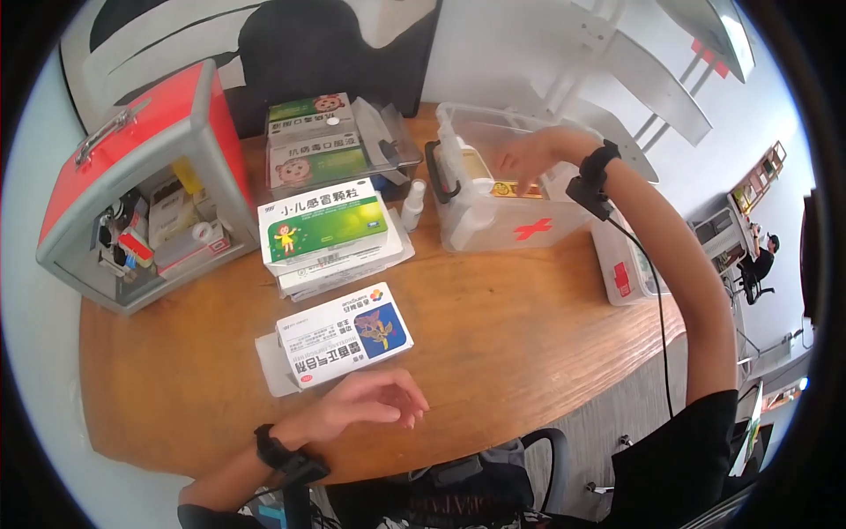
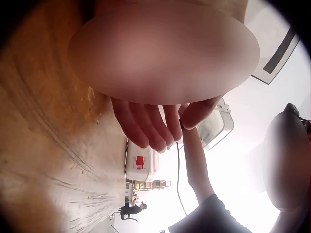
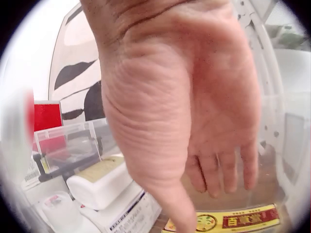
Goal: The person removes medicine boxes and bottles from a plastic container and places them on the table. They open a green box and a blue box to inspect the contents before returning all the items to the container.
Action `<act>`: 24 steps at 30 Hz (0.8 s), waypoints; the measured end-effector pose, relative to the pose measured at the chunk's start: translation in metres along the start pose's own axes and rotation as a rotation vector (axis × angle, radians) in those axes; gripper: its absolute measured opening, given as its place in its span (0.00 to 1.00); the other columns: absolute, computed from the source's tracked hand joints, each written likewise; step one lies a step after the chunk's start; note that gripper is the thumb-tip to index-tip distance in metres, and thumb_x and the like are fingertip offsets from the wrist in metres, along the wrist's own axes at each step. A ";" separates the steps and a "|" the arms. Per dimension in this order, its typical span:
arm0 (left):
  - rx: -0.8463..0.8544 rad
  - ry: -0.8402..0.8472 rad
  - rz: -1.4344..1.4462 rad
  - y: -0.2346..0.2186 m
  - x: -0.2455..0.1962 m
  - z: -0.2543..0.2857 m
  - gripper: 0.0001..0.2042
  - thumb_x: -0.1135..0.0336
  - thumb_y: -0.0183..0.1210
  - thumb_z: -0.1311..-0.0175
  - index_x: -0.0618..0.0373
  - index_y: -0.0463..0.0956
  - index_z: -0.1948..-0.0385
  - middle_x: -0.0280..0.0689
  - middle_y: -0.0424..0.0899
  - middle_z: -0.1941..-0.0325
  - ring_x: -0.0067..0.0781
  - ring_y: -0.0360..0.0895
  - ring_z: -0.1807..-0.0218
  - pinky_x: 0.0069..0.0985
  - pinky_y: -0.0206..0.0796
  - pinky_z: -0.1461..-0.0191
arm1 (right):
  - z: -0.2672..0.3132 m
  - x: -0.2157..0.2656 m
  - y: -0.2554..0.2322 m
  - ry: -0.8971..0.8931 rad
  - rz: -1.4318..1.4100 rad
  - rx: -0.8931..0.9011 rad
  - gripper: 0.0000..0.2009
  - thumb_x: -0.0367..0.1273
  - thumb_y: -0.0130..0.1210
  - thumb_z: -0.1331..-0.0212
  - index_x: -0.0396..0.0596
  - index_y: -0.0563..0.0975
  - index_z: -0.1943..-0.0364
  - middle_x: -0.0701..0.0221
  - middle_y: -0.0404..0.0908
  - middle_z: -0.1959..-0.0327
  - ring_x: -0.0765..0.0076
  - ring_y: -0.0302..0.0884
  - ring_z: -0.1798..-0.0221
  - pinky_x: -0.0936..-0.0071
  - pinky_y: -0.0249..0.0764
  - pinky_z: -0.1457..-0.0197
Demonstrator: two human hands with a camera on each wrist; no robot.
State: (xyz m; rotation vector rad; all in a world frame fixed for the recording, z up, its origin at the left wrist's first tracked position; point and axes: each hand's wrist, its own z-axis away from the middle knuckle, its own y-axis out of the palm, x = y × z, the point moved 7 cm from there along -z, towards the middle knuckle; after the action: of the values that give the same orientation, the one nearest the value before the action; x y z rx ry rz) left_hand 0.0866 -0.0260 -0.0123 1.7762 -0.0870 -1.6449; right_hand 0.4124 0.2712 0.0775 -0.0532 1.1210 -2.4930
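Observation:
My right hand point(image 1: 545, 152) reaches down into a clear plastic bin point(image 1: 564, 216) marked with a red cross. Its fingers hang loosely extended and hold nothing in the right wrist view, where the thumb overlaps a yellow and dark red box point(image 3: 250, 218). A white bottle point(image 3: 99, 187) lies on a white carton point(image 3: 133, 213) beside the hand. Over the front of the wooden table, my left hand point(image 1: 366, 406) hovers with loosely bent fingers and no object in it. Just beyond it lies a white and blue medicine box point(image 1: 344, 335), printed side up.
A red and grey first-aid case point(image 1: 167, 106) stands at left. Green and white medicine boxes point(image 1: 326, 225) are stacked in the middle, with a small white spray bottle point(image 1: 413, 204) beside them. Another clear box point(image 1: 608, 264) sits right of the bin. A cable point(image 1: 659, 317) hangs from my right wrist.

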 end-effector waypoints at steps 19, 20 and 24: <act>0.037 0.047 0.019 0.001 -0.004 -0.003 0.14 0.67 0.58 0.21 0.63 0.80 0.41 0.36 0.85 0.49 0.25 0.81 0.46 0.27 0.73 0.38 | 0.204 0.118 -0.093 -0.028 0.126 -0.977 0.27 0.33 0.59 0.24 0.45 0.73 0.23 0.55 0.78 0.40 0.43 0.77 0.37 0.57 0.74 0.31; 0.045 0.047 0.023 0.003 -0.004 -0.002 0.13 0.67 0.58 0.20 0.63 0.80 0.41 0.36 0.85 0.49 0.25 0.81 0.46 0.26 0.73 0.38 | 0.221 0.150 -0.084 -0.202 0.141 -1.065 0.31 0.31 0.59 0.26 0.47 0.70 0.20 0.56 0.77 0.41 0.44 0.77 0.37 0.57 0.74 0.30; -0.069 0.053 -0.086 -0.002 -0.008 0.001 0.13 0.69 0.59 0.24 0.64 0.82 0.44 0.38 0.84 0.49 0.28 0.82 0.47 0.29 0.73 0.39 | 0.201 0.270 -0.013 -0.602 0.150 -1.008 0.29 0.28 0.63 0.39 0.38 0.78 0.30 0.57 0.81 0.44 0.54 0.80 0.36 0.60 0.82 0.38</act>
State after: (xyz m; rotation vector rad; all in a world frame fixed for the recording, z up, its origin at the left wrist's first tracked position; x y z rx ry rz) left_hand 0.0835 -0.0208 -0.0068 1.7914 0.0706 -1.6400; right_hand 0.1995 0.0347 0.1885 -0.8791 1.8294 -1.3834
